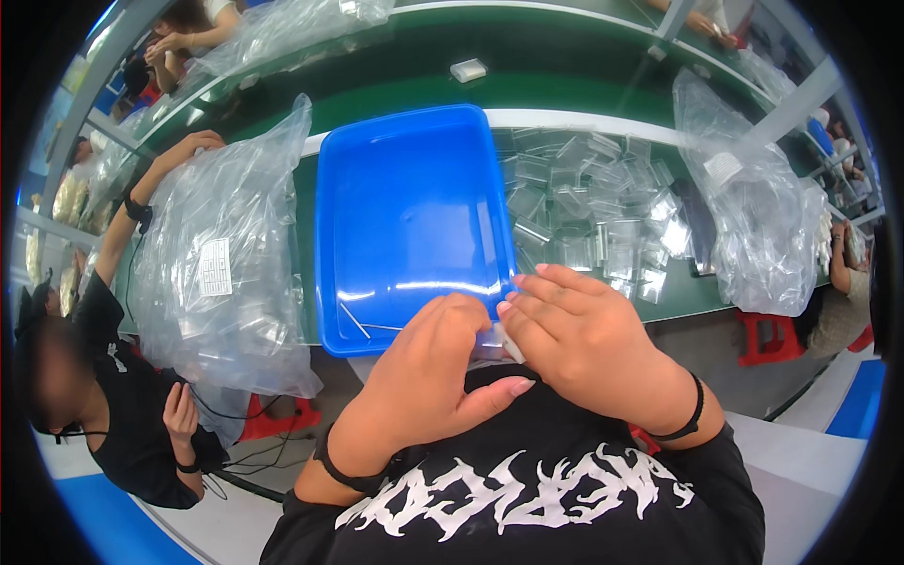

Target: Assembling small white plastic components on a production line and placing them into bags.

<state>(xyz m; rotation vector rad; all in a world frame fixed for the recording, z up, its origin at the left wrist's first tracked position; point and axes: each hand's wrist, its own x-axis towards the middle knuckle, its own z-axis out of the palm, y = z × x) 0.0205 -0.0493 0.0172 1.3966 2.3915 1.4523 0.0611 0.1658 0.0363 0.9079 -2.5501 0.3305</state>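
My left hand [424,372] is in front of the blue tray's near edge, its fingers curled and its thumb stretched toward the right. A small clear plastic piece [485,350] with a whitish edge shows between my two hands, mostly hidden by the fingers. My left fingers close on its left side. My right hand [589,344] lies over its right side, fingers pressed together and pointing left. The blue tray [330,217] holds two thin clear strips [356,320] in its near left corner. Right of the tray, many clear plastic pieces [593,202] lie spread on the green table.
A large clear bag [217,273] with a white label stands left of the tray; a co-worker's hand [188,149] touches its top. Another clear bag [753,217] is at the right, beside a dark flat object [697,226]. A small whitish packet [468,70] lies beyond the tray.
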